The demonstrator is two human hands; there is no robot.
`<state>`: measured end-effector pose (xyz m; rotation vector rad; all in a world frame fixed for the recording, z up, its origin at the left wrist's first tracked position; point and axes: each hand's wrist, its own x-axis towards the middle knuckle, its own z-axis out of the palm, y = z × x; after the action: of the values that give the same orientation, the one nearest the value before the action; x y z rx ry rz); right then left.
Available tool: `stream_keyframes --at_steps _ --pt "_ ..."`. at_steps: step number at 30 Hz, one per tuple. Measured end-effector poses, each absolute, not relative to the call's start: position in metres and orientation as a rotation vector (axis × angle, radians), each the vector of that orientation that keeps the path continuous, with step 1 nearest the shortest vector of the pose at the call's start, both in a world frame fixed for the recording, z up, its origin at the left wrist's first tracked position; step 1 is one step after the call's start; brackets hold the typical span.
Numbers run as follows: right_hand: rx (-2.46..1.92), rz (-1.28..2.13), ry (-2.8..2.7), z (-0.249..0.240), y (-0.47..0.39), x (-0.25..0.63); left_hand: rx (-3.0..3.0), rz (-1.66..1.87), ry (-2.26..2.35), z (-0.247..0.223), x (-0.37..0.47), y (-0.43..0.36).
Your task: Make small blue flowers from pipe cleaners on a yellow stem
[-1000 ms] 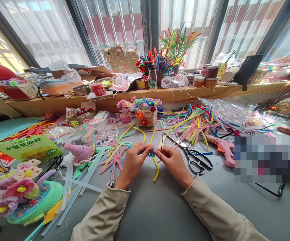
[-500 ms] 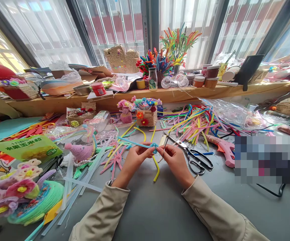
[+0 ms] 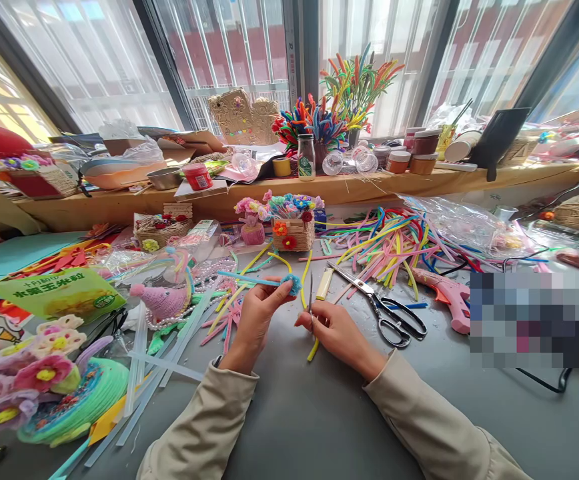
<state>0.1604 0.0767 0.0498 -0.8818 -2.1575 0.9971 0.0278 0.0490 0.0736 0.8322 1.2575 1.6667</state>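
Observation:
My left hand [image 3: 259, 313] is closed, its thumb and fingers pinching a light-blue pipe-cleaner flower [image 3: 293, 285]. The flower's straight blue stem [image 3: 247, 277] sticks out to the left behind the fingers. Just to the right, apart from the flower, my right hand [image 3: 337, 330] is closed around a slim pointed metal tool [image 3: 311, 293], its tip upward; its exact kind is hard to make out. A yellow pipe cleaner [image 3: 313, 350] lies on the table, partly hidden under the right fingers. Large black-handled scissors [image 3: 387, 307] lie half-spread beyond the right hand.
A pink glue gun [image 3: 444, 297] lies right of the scissors, near a heap of coloured pipe cleaners [image 3: 384, 243]. At left are clear glue sticks [image 3: 144, 393], a crocheted pink piece [image 3: 164, 302] and pipe-cleaner flowers [image 3: 39, 377]. A flower basket [image 3: 294, 233] stands at the back.
My hands have drawn apart. The left has turned and raised the blue flower slightly leftward; the right has let go of it and moved lower, the pointed tool now upright.

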Motion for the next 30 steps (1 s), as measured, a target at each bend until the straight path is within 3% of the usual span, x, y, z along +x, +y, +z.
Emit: stream_keyframes --at_steps 30 --pt "-0.908 0.858 -2.264 0.0426 0.0769 0.1595 0.892 1.654 1.200 0.0737 0.0293 0.0478"
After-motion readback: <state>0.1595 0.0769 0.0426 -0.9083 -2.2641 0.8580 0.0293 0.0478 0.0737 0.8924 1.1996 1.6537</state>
